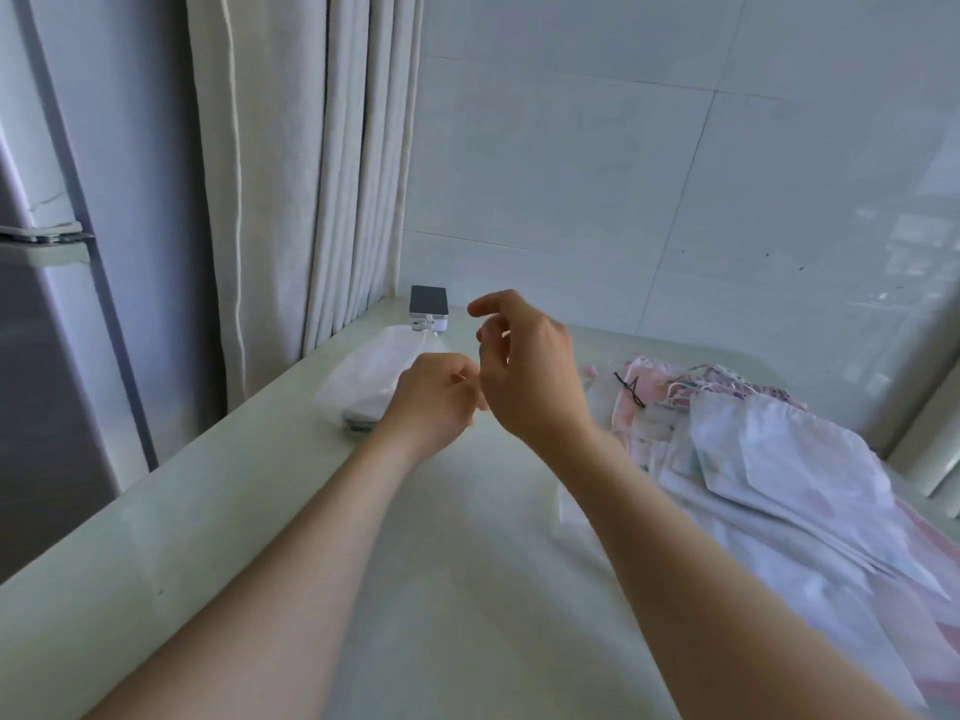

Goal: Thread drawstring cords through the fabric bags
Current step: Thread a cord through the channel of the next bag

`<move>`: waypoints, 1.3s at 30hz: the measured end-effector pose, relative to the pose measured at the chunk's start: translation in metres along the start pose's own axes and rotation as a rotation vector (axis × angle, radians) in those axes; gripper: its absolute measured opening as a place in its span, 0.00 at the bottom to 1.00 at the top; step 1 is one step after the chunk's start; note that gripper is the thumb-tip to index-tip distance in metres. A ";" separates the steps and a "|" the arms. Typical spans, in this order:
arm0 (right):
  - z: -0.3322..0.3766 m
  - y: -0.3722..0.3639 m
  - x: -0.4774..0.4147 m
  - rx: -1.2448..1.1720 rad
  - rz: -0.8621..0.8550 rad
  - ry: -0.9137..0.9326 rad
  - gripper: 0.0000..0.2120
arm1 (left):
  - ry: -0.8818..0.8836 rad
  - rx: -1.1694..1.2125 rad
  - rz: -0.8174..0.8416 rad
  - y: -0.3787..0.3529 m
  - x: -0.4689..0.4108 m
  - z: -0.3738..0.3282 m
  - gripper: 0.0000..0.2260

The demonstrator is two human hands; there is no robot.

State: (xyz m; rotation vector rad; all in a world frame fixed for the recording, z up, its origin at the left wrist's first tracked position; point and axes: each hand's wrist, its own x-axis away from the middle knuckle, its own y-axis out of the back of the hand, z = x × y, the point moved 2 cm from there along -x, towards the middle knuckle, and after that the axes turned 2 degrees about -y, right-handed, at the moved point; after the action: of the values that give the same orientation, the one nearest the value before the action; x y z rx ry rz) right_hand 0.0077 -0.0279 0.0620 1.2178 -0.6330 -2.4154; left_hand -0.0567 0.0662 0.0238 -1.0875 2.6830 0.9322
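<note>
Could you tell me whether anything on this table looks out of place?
Nothing looks spilled or damaged. The fabric bags lie in a loose overlapping heap on the right, with what looks like a black hairpin resting on a pink one.

Views: one, head-worn, wide-angle.
Station: above the near side of the table (208, 537).
Facing: forward and down across the table, toward its far left corner, where the curtain (291, 174) meets the tiled wall (623, 174).
Nearness: close; the table fills the lower half of the frame and its near edge falls outside it.
Coverage: the table's left edge runs the full diagonal; the bags (779, 459) on its right side are cut by the frame.
</note>
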 end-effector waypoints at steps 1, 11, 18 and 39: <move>-0.001 0.010 -0.002 0.027 0.012 0.025 0.14 | -0.015 -0.008 0.057 -0.005 0.003 -0.005 0.15; -0.077 0.102 0.041 0.574 0.007 0.008 0.10 | -0.328 -0.111 0.156 -0.093 0.039 -0.053 0.06; -0.115 0.123 0.071 0.857 0.136 -0.630 0.15 | -0.404 -0.192 0.354 -0.125 0.049 -0.052 0.10; -0.078 0.122 0.068 0.591 -0.151 -0.160 0.42 | -0.404 -0.276 0.659 -0.115 0.071 -0.056 0.44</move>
State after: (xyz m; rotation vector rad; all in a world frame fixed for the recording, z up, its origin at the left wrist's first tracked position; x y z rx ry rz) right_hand 0.0471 -0.1820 0.0420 1.3226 -1.4265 -2.5546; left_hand -0.0254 -0.0729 -0.0105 0.0242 2.6174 1.4574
